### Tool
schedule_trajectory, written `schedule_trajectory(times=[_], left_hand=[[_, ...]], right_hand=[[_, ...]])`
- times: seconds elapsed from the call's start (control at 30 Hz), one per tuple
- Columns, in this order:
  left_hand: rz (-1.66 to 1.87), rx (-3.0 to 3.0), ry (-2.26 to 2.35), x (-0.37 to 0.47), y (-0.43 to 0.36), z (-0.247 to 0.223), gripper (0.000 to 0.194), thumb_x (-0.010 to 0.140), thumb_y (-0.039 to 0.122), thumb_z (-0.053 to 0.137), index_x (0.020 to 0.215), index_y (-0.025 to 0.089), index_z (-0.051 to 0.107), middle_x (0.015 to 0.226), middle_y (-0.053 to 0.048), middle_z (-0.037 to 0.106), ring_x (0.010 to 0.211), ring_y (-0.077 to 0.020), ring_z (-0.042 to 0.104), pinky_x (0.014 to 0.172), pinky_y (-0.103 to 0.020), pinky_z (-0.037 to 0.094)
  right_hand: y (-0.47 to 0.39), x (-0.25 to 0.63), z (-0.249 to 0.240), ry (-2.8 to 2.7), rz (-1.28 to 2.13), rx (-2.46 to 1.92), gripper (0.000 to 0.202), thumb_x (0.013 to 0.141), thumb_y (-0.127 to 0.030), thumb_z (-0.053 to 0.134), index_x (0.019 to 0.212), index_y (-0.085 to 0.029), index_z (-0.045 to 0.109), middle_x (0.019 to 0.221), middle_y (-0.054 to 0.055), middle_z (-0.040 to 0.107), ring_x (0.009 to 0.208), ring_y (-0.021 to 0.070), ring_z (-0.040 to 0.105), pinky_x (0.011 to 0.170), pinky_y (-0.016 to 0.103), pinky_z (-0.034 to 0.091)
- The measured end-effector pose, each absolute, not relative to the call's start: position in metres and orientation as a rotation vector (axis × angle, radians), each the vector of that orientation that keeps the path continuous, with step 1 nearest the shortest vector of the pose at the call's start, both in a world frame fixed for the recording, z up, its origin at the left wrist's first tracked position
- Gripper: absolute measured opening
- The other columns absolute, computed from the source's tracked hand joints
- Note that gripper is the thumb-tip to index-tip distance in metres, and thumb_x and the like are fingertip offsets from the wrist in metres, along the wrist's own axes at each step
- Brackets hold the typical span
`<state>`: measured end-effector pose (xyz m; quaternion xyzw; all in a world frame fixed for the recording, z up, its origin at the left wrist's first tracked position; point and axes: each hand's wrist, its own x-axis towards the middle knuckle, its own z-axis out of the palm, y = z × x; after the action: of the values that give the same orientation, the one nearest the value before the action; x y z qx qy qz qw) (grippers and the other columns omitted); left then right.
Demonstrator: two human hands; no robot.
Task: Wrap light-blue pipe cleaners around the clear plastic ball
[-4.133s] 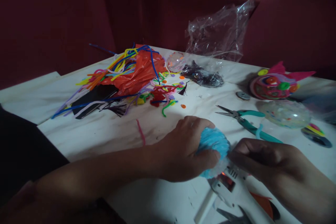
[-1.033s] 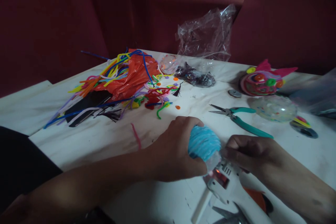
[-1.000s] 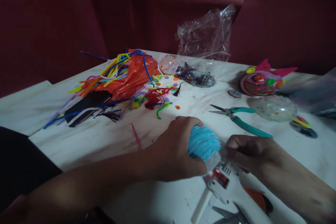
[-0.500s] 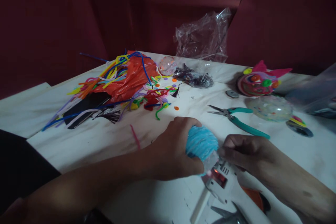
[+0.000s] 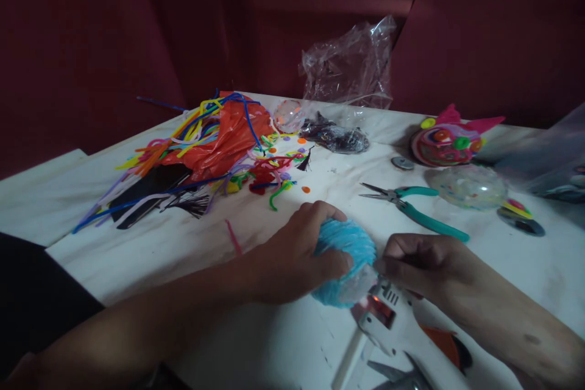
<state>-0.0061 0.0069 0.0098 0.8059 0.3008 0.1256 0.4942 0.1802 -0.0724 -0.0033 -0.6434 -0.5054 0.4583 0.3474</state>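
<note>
My left hand (image 5: 297,259) is wrapped around a ball (image 5: 343,237) wound with fuzzy light-blue strands, its thumb lying across the front. A pale, bare patch shows on the ball's lower right side. Just right of that patch, my right hand (image 5: 425,262) is closed in a pinch; whatever lies between its fingertips is hidden. Under the fingertips rests a white glue gun (image 5: 406,329) with a glowing red-orange light, its front end close to the ball. Whether the two touch I cannot tell.
Green-handled pliers (image 5: 425,219) lie beyond my right hand. Behind them are a clear ball (image 5: 468,186) and a decorated pink-eared ball (image 5: 445,140). Pipe cleaners and a red plastic bag (image 5: 228,140) spread at the left. Metal jaws (image 5: 402,375) lie at the near edge.
My left hand has turned the blue ball slightly and shifted it a little left, so more of its pale patch shows. My right hand stays pinched near the glue gun.
</note>
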Motion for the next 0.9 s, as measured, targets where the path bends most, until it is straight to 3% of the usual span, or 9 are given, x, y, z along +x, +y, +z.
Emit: schedule_trajectory(times=[0.17, 0.33, 0.5, 0.63, 0.8, 0.9], left_hand=[[0.315, 2.024, 0.788, -0.008, 0.008, 0.013, 0.052, 0.064, 0.035, 0.063, 0.110, 0.022, 0.043, 0.114, -0.006, 0.049, 0.103, -0.0251, 0.048, 0.086, -0.041, 0.042], [0.344, 2.242, 0.818, -0.009, 0.005, 0.021, 0.053, 0.061, 0.030, 0.065, 0.109, 0.018, 0.046, 0.112, -0.007, 0.049, 0.104, -0.0237, 0.047, 0.088, -0.038, 0.042], [0.306, 2.418, 0.897, -0.011, 0.002, 0.030, 0.041, 0.064, 0.035, 0.060, 0.100, 0.018, 0.051, 0.107, -0.008, 0.050, 0.100, -0.0254, 0.047, 0.085, -0.041, 0.043], [0.260, 2.468, 0.910, -0.015, 0.004, 0.033, 0.044, 0.065, 0.038, 0.061, 0.103, 0.018, 0.052, 0.107, -0.008, 0.052, 0.100, -0.0262, 0.049, 0.085, -0.042, 0.042], [0.270, 2.387, 0.874, -0.017, 0.011, 0.033, 0.047, 0.063, 0.036, 0.064, 0.104, 0.018, 0.053, 0.106, -0.006, 0.055, 0.096, -0.0239, 0.052, 0.082, -0.038, 0.044], [0.267, 2.341, 0.882, -0.017, 0.014, 0.032, 0.049, 0.063, 0.035, 0.065, 0.107, 0.018, 0.052, 0.108, -0.006, 0.056, 0.095, -0.0226, 0.053, 0.081, -0.035, 0.045]], right_hand=[[-0.072, 0.179, -0.007, -1.374, 1.266, -1.597, 0.034, 0.070, -0.046, 0.057, 0.058, -0.016, 0.048, 0.051, 0.000, 0.045, 0.045, 0.0139, 0.043, 0.042, 0.018, 0.030], [-0.072, 0.178, -0.008, -1.405, 1.299, -1.574, 0.033, 0.075, -0.046, 0.055, 0.063, -0.017, 0.047, 0.055, 0.002, 0.052, 0.049, 0.0178, 0.052, 0.045, 0.021, 0.041], [-0.070, 0.179, -0.012, -1.462, 1.244, -1.571, 0.028, 0.080, -0.040, 0.054, 0.065, -0.016, 0.050, 0.055, 0.000, 0.053, 0.045, 0.0148, 0.052, 0.039, 0.016, 0.037], [-0.069, 0.175, -0.011, -1.484, 1.242, -1.581, 0.027, 0.079, -0.039, 0.053, 0.065, -0.017, 0.050, 0.051, -0.001, 0.051, 0.042, 0.0151, 0.051, 0.036, 0.016, 0.037], [-0.077, 0.170, 0.001, -1.529, 1.216, -1.588, 0.035, 0.083, -0.049, 0.049, 0.069, -0.017, 0.053, 0.056, 0.001, 0.053, 0.047, 0.0174, 0.053, 0.041, 0.019, 0.041], [-0.089, 0.174, -0.001, -1.581, 1.037, -1.609, 0.044, 0.087, -0.059, 0.044, 0.078, -0.019, 0.058, 0.064, 0.004, 0.057, 0.054, 0.0207, 0.056, 0.046, 0.023, 0.046]])
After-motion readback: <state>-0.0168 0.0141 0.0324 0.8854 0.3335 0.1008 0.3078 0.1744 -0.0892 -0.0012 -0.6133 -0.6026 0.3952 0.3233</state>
